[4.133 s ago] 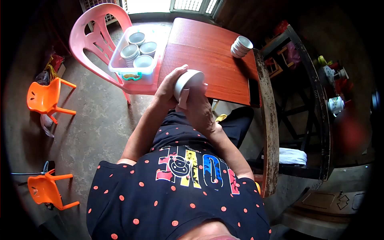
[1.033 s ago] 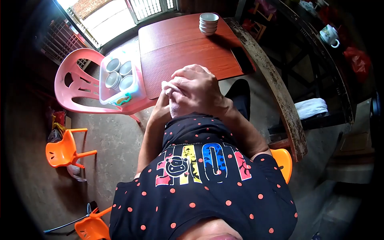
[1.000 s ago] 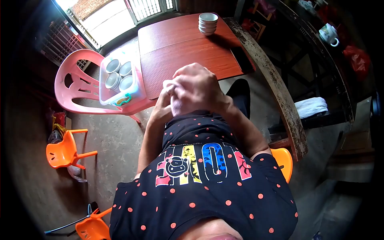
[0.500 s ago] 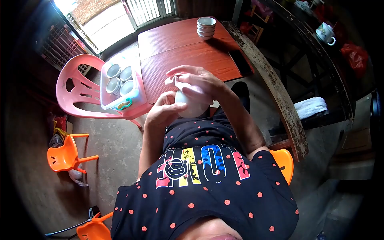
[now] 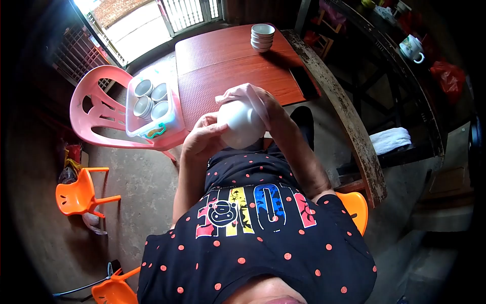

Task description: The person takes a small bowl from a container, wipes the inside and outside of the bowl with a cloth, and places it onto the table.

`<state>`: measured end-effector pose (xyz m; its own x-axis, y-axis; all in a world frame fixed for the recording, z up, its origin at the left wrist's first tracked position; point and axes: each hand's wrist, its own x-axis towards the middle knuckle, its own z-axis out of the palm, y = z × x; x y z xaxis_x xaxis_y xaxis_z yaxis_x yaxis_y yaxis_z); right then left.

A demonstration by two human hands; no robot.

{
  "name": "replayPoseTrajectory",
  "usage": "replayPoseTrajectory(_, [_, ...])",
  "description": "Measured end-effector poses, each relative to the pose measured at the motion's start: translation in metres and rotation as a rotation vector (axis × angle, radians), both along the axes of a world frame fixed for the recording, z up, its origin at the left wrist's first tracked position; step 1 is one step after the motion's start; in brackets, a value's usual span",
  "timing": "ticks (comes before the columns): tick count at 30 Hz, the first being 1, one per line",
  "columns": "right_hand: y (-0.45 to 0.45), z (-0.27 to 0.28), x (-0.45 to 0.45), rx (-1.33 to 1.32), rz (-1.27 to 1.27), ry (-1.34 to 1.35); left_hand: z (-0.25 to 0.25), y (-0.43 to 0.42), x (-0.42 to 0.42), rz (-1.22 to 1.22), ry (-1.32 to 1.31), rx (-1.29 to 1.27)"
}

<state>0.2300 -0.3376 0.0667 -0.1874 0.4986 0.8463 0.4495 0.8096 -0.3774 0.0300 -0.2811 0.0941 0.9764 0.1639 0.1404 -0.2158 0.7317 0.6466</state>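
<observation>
A white bowl (image 5: 238,125) is tilted in front of my chest, its rounded outside toward me. My left hand (image 5: 203,136) grips the bowl at its left side, with the thumb lying on the outer surface. On the bowl's far and right side, my right hand (image 5: 269,105) presses a pale pink cloth (image 5: 245,91) against it. The bowl and the cloth partly hide the fingers of my right hand. Beyond both hands, a stack of several white bowls (image 5: 262,38) stands at the far end of the red-brown table (image 5: 215,63).
A clear plastic bin (image 5: 174,114) with several round containers sits on a pink chair (image 5: 81,114) at the left. A dark flat object (image 5: 304,82) lies on the table's right edge. A worn wooden bench (image 5: 349,116) runs along the right. An orange stool (image 5: 76,195) stands lower left.
The bowl has turned so more of its outside shows. My right hand and the cloth have shifted from over its top to its far right side.
</observation>
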Motion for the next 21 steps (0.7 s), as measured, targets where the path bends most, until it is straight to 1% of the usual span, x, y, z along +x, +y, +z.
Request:
replayPoseTrajectory(1, [0.0, -0.003, -0.005, -0.078, 0.028, 0.145, -0.002, 0.0, 0.001, 0.031, 0.005, -0.041])
replayPoseTrajectory(2, [-0.001, -0.006, -0.01, -0.145, 0.06, 0.301, -0.003, -0.002, 0.004, 0.094, -0.009, 0.012])
replayPoseTrajectory(3, [-0.006, -0.01, -0.018, -0.286, 0.112, 0.554, 0.003, -0.011, 0.007, 0.157, -0.023, 0.063])
replayPoseTrajectory(4, [-0.01, -0.009, -0.028, -0.303, 0.011, 0.592, 0.005, -0.015, 0.008, 0.22, -0.034, 0.112])
replayPoseTrajectory(5, [-0.014, -0.007, -0.038, -0.325, -0.088, 0.63, -0.013, -0.01, 0.013, 0.253, -0.115, 0.276])
replayPoseTrajectory(6, [-0.018, -0.006, -0.048, -0.35, -0.182, 0.67, -0.018, -0.009, 0.013, 0.249, -0.065, 0.41])
replayPoseTrajectory(7, [-0.022, -0.003, -0.044, -0.356, -0.109, 0.636, -0.021, -0.008, 0.012, 0.246, -0.016, 0.545])
replayPoseTrajectory(8, [-0.024, 0.001, -0.037, -0.361, -0.035, 0.6, -0.022, -0.006, 0.008, 0.176, -0.051, 0.5])
replayPoseTrajectory(9, [-0.026, 0.004, -0.031, -0.367, 0.04, 0.561, -0.008, -0.009, 0.004, 0.152, -0.04, 0.354])
replayPoseTrajectory(11, [-0.016, 0.006, -0.02, -0.333, 0.041, 0.449, 0.021, -0.014, -0.003, 0.105, -0.023, 0.063])
replayPoseTrajectory(12, [-0.011, 0.006, -0.014, -0.313, 0.043, 0.395, 0.003, 0.001, -0.004, 0.016, -0.035, 0.024])
replayPoseTrajectory(14, [-0.012, 0.011, -0.015, -0.349, -0.013, 0.51, -0.005, -0.002, 0.001, 0.124, -0.112, -0.15])
replayPoseTrajectory(15, [-0.02, 0.035, -0.029, -0.423, 0.073, 0.745, -0.005, -0.004, 0.003, 0.178, -0.15, -0.235])
replayPoseTrajectory(16, [-0.021, 0.039, -0.038, -0.382, -0.047, 0.686, -0.005, -0.006, 0.005, 0.171, -0.236, -0.371])
replayPoseTrajectory(17, [-0.022, 0.043, -0.047, -0.346, -0.171, 0.629, -0.004, -0.007, 0.007, 0.231, -0.232, -0.412])
replayPoseTrajectory(19, [-0.02, 0.039, -0.064, -0.005, -0.778, -0.1, -0.002, -0.006, 0.006, 0.349, -0.22, -0.49])
replayPoseTrajectory(20, [-0.029, 0.04, -0.071, -0.034, -0.79, -0.148, -0.004, -0.004, 0.007, 0.288, -0.301, -0.412])
replayPoseTrajectory(21, [-0.03, 0.047, -0.075, -0.021, -0.831, -0.15, -0.007, -0.002, 0.007, 0.316, -0.301, -0.312])
